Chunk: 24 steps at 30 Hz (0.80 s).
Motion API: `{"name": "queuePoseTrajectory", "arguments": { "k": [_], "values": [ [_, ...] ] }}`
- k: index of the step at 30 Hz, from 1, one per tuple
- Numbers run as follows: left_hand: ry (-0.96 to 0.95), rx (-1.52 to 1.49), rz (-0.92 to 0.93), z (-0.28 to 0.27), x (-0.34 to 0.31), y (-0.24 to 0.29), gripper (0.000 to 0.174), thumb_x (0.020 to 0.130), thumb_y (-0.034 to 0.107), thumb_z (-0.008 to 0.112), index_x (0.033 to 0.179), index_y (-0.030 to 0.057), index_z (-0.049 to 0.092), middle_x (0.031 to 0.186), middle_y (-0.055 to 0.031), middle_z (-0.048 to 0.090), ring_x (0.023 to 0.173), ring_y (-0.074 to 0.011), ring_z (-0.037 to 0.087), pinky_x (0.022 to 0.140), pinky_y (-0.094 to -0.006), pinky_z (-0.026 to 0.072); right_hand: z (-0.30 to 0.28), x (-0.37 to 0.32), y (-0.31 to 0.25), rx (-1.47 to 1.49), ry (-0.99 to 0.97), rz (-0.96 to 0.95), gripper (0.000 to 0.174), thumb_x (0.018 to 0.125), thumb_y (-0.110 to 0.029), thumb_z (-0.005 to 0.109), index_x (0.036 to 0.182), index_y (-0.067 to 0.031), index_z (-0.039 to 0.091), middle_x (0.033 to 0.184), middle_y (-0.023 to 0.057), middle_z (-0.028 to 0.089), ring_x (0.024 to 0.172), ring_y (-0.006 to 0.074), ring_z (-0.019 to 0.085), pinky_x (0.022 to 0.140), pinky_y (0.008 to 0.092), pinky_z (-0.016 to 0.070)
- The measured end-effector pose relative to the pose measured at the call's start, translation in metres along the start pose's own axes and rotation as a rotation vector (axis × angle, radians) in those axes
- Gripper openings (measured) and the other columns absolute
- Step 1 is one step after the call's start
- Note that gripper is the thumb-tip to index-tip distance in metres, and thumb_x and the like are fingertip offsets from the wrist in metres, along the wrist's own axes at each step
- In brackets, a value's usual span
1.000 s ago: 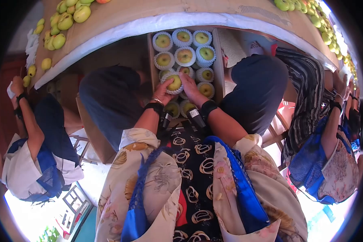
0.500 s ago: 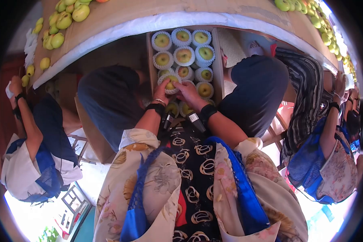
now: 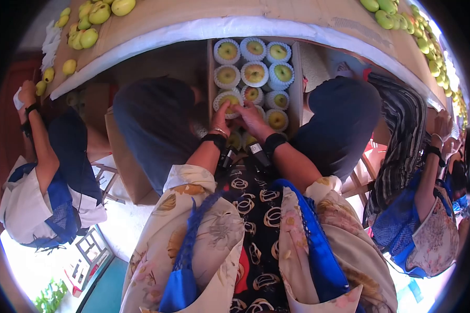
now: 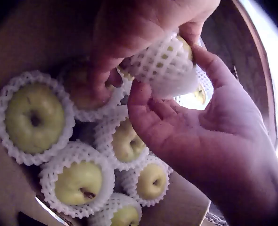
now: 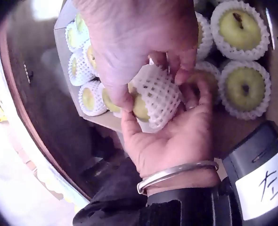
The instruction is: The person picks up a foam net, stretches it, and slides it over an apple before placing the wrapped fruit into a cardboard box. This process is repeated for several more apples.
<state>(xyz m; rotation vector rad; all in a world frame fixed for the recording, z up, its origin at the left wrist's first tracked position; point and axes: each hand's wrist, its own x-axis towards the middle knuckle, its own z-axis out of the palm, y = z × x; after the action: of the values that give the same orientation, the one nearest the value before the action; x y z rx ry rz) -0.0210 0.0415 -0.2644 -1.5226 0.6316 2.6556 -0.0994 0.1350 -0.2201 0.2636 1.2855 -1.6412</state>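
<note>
A yellow-green fruit in a white foam net (image 3: 229,100) is held by both hands over an open cardboard box (image 3: 212,68) filled with several netted fruits (image 3: 254,73). My left hand (image 3: 223,110) cups the netted fruit (image 5: 151,96) from below, thumb and fingers curled round it; it wears a bracelet and a black wrist strap. From above, my right hand (image 3: 248,110) pinches the netted fruit (image 4: 165,66) with thumb and fingers. Packed fruits (image 4: 34,117) lie just under the hands.
A curved table edge (image 3: 193,26) carries loose green fruits at the left (image 3: 88,21) and right (image 3: 396,15). Dark-clothed figures (image 3: 151,125) (image 3: 339,120) flank the box. Other people stand at far left (image 3: 42,156) and right (image 3: 428,182).
Both hands have kept hold of the netted fruit and shifted it slightly towards the box's left wall. The head view has swung, so the box sits further right.
</note>
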Motion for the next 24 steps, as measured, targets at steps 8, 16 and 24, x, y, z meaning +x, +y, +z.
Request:
{"name": "queuePoseTrajectory", "arguments": {
  "k": [8, 16, 24],
  "values": [
    [0.250, 0.048, 0.002, 0.020, -0.036, 0.001, 0.071, 0.069, 0.061, 0.058, 0.119, 0.0121, 0.048, 0.119, -0.0085, 0.049, 0.110, -0.0218, 0.044, 0.096, -0.0440, 0.0261, -0.003, 0.025, 0.020, -0.066, 0.026, 0.005, 0.065, 0.074, -0.015, 0.064, 0.125, 0.0010, 0.027, 0.105, 0.0142, 0.050, 0.082, 0.0222, 0.055, 0.063, 0.0316, 0.0470],
    [0.344, 0.145, 0.057, -0.012, 0.026, -0.017, 0.056, 0.084, 0.058, 0.040, 0.111, 0.0095, 0.051, 0.104, -0.0093, 0.056, 0.094, -0.0246, 0.054, 0.082, -0.0429, 0.0414, 0.017, 0.020, 0.013, 0.066, 0.108, -0.027, 0.055, 0.076, -0.013, 0.063, 0.120, 0.0030, 0.034, 0.104, 0.0156, 0.053, 0.086, 0.0252, 0.058, 0.068, 0.0347, 0.0500],
    [0.336, 0.083, 0.050, -0.024, 0.050, -0.023, 0.056, 0.084, 0.058, 0.037, 0.103, 0.0083, 0.053, 0.092, -0.0096, 0.059, 0.081, -0.0246, 0.058, 0.072, -0.0400, 0.0480, 0.009, 0.031, 0.015, -0.635, 0.243, -0.236, 0.066, 0.068, -0.030, 0.070, 0.117, 0.0059, 0.045, 0.104, 0.0174, 0.057, 0.091, 0.0247, 0.057, 0.077, 0.0325, 0.0457]
  ]
}}
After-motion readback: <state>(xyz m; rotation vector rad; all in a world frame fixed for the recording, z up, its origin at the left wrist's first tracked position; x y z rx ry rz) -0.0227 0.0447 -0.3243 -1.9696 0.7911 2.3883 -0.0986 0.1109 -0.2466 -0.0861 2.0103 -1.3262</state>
